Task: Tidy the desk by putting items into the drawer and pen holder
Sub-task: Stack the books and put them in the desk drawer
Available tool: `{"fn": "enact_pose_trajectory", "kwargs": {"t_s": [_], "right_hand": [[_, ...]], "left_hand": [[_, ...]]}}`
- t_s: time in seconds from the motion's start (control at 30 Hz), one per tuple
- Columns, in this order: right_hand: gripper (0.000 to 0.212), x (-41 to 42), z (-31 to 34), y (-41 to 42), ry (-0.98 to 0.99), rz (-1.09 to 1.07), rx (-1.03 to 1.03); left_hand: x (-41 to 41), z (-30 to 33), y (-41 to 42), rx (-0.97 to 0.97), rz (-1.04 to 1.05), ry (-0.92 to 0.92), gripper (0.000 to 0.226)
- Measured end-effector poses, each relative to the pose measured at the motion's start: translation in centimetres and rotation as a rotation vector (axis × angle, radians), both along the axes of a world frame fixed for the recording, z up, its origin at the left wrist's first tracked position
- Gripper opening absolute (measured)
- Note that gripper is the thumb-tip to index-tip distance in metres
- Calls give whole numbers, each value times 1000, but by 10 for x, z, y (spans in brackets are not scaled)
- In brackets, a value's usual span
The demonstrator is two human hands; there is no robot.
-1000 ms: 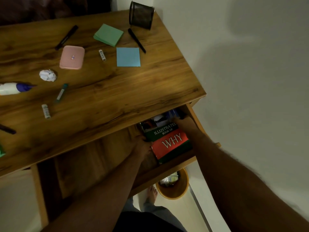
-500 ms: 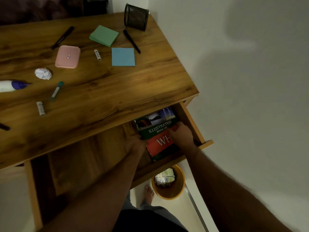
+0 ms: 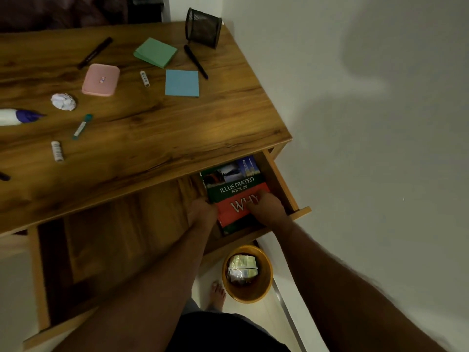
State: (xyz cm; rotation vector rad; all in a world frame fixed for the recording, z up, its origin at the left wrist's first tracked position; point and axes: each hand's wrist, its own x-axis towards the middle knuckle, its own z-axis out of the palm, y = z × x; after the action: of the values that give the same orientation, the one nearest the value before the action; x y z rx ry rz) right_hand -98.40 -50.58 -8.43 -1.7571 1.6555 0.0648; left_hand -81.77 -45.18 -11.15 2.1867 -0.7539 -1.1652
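The book [image 3: 234, 191] lay inside the open drawer [image 3: 280, 184] at the desk's [image 3: 157, 128] five o'clock corner, the left hand [image 3: 203, 212] gripping its nine o'clock edge while the right hand [image 3: 267, 208] pressed curled fingers onto its red cover.

Open wooden drawer [image 3: 278, 179] beneath the desktop, holding a green-and-red book [image 3: 234, 191] titled "Illustrated Book of Why", lying flat, cover up. Black mesh pen holder [image 3: 202, 27] stands at the desk's far corner.
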Motion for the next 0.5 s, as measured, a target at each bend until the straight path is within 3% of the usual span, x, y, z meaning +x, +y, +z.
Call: {"fn": "enact_pose_trajectory", "kwargs": {"t_s": [0.13, 0.33, 0.5], "right_hand": [[42, 3, 1, 5, 26, 49, -30], [42, 5, 5, 16, 85, 152, -59], [34, 1, 9, 34, 129, 256, -145]], "left_hand": [[-1, 2, 4, -27, 61, 178, 22], [-10, 19, 13, -95, 56, 555, 43], [-9, 19, 38, -123, -8, 548, 50]]}}
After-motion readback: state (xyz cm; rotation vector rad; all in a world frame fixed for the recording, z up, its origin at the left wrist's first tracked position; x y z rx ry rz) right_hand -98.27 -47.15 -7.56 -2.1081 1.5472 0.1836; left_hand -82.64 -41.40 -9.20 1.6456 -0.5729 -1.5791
